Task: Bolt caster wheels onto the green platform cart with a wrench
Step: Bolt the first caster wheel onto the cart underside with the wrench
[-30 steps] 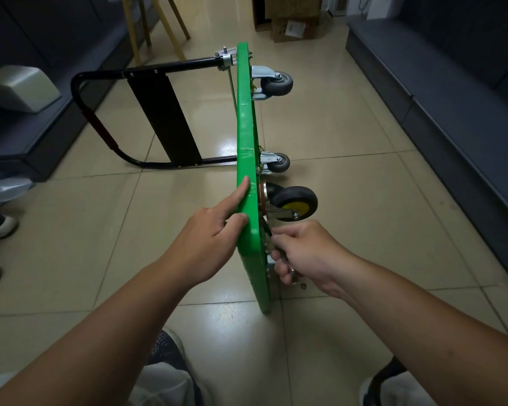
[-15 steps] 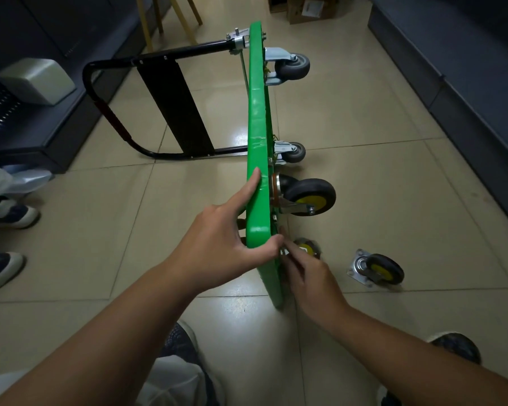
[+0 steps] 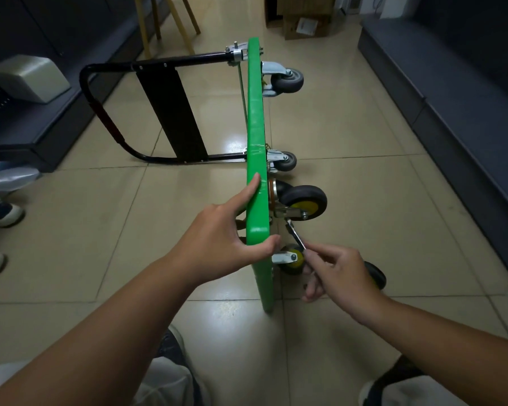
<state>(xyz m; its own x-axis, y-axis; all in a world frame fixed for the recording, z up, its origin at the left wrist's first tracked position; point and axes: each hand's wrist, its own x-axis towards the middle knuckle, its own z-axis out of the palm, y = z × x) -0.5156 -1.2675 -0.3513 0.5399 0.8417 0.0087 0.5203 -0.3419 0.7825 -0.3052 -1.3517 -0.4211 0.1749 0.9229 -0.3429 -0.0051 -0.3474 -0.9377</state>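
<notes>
Head view. Shows a green flat-decked platform cart [image 3: 257, 118] stood on its long edge on the glossy beige tiled floor [image 3: 364, 177], deck upright and edge-on, underside facing right, with its black tubular folding handle [image 3: 106, 118] swung out to the left. Carries a small grey swivel caster [image 3: 286, 80] high on the far end of the underside, a second grey caster [image 3: 285, 162] lower down, and a larger black caster with a yellow hub [image 3: 304, 202] towards the near end. Shows a smaller yellow-hubbed caster [image 3: 291, 257] further down, just beside the deck; cannot tell whether bolted on.

Clamps the near top corner of the deck with the left hand [image 3: 226, 241]: thumb hooked over the edge to the right side, forefinger laid straight along the left face. Same hold as half a second ago.

Pinches the handle of a slim silver metal wrench [image 3: 295, 235] between thumb and fingertips of the right hand [image 3: 338, 273], tool slanting up and left, its head just under the bracket of the larger black caster. Half a second ago kept that hand low against the underside with no tool in sight; now holds it further back from the deck. Hides most of a loose black caster wheel [image 3: 374, 273] on the floor, in full sight half a second ago.

At the left edge, takes in a dark-and-white shoe [image 3: 0, 213] and a pale grey box [image 3: 30, 77] on a dark bench.
</notes>
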